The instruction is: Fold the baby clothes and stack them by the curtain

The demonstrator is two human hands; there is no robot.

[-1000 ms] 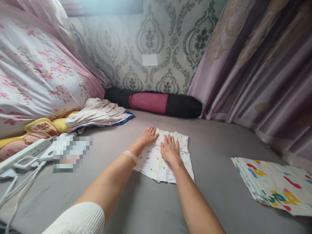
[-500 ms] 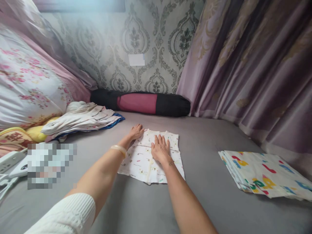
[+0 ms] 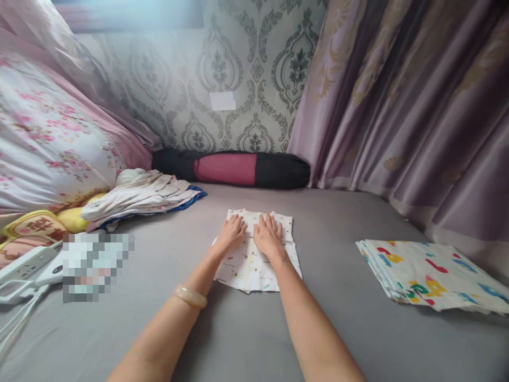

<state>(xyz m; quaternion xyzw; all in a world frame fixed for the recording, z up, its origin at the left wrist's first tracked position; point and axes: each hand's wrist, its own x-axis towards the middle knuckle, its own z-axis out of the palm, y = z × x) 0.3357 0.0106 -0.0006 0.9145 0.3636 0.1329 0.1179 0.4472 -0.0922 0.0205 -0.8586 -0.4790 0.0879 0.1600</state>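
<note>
A small white printed shirt (image 3: 260,276) lies on the grey bed sheet (image 3: 330,318), its sides folded in and a yellowish line running down its middle. My left hand (image 3: 233,233) rests flat on the shirt's upper left part, fingers stretched out. Beside it, my right hand (image 3: 269,234) lies palm down on the upper right part with its fingers spread. Neither hand grips the cloth. A pale bangle (image 3: 190,297) circles my left wrist.
At the right lies a folded cloth with colourful shapes (image 3: 433,276). Rumpled clothes (image 3: 143,196) and a floral pillow (image 3: 59,143) are at the left, near a white power strip (image 3: 27,268). A black and maroon roll (image 3: 226,168) lies along the wall; a purple curtain (image 3: 377,106) hangs at the right.
My left hand has moved right from the shirt's upper left edge onto its top, next to my right hand. The shirt's left side now lies further in, making it narrower.
</note>
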